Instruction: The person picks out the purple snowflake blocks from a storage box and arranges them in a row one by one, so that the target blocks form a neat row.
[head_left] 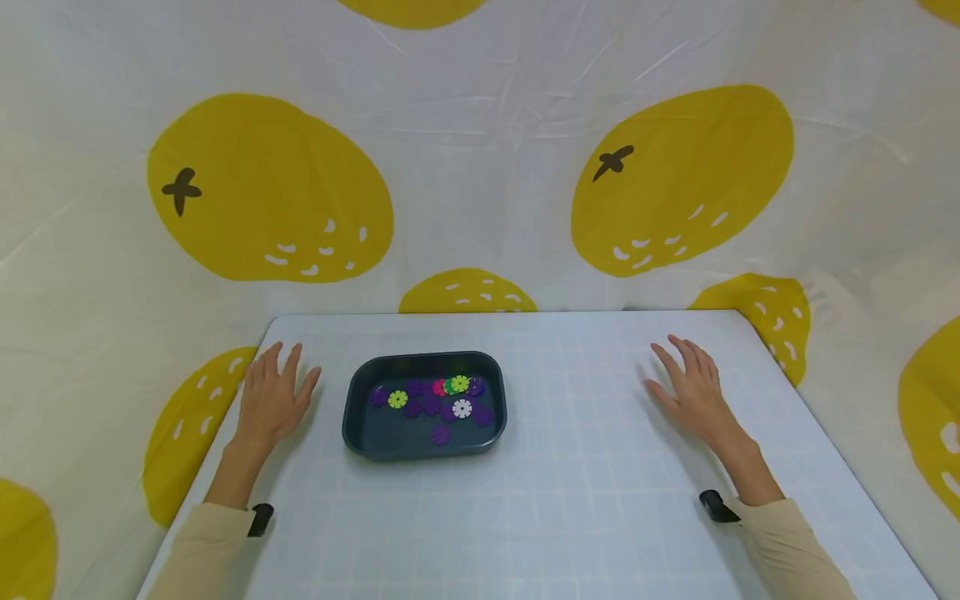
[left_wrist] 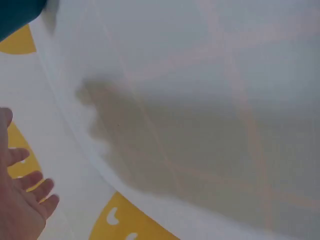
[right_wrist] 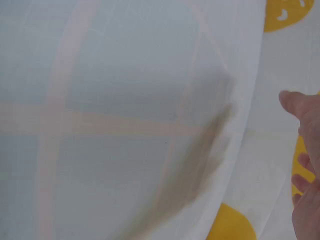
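Observation:
A dark blue-grey tray [head_left: 375,443] sits left of the middle of the table in the head view. Inside it lie several small notched plastic discs: many purple ones [head_left: 441,435], a white one [head_left: 462,408], yellow-green ones [head_left: 397,399] and a pink-red one [head_left: 439,387]. My left hand [head_left: 272,400] is left of the tray, fingers spread and holding nothing. Far to the tray's right, my right hand [head_left: 696,396] has its fingers loosely extended, also with nothing in it. Both wrist views show the hands above the tabletop, casting shadows; the tray's corner [left_wrist: 17,15] shows in the left one.
The table [head_left: 570,517] has a pale cloth with a faint grid. Behind and around it hangs a white sheet [head_left: 480,167] printed with large yellow fruit shapes. Dark bands [head_left: 720,506] circle both wrists at the beige sleeves [head_left: 795,550].

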